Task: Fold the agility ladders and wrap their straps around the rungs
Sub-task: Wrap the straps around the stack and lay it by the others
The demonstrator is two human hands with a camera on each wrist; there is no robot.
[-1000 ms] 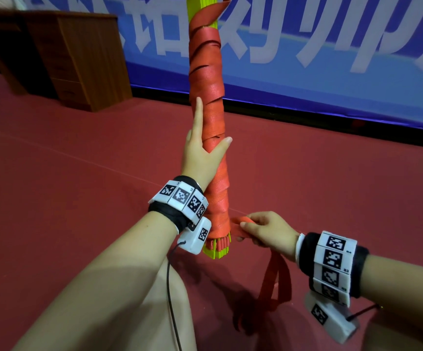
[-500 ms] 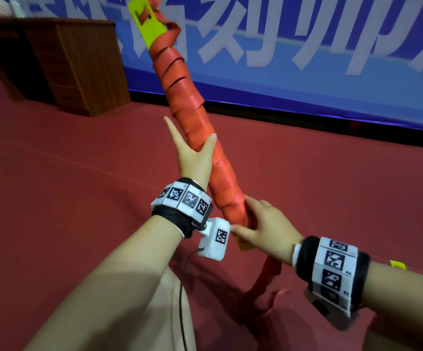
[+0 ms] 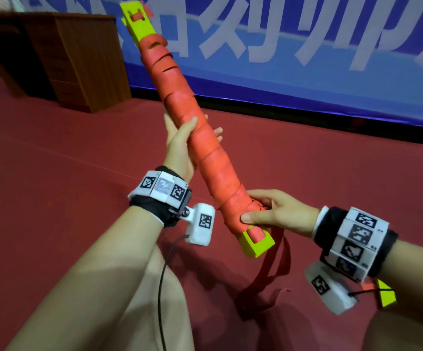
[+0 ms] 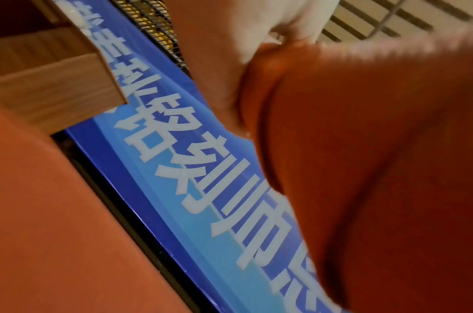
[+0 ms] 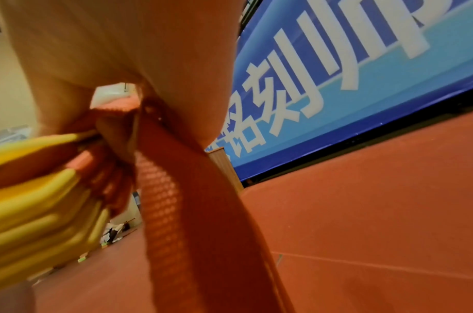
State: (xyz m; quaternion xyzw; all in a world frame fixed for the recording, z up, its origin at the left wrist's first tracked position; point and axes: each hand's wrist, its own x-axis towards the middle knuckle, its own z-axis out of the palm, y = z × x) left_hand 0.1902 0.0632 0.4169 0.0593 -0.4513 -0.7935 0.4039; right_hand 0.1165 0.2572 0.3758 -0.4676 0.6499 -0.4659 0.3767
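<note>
Rungs [image 3: 257, 243] bundled, wrapped in orange strap [image 3: 202, 148], held tilted above the red floor [image 3: 53, 198]. Left hand [image 3: 180, 145] grips mid-bundle; right hand [image 3: 278, 211] clasps the lower end, loose strap tail hanging below.

The bundle of yellow rungs [image 3: 257, 243] is tilted, its top leaning left, wrapped tightly in orange strap [image 3: 200, 138]; a loose strap end [image 3: 278, 262] hangs below.

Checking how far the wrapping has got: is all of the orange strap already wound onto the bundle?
No, a loose strap tail hangs below the right hand toward the floor.
</note>
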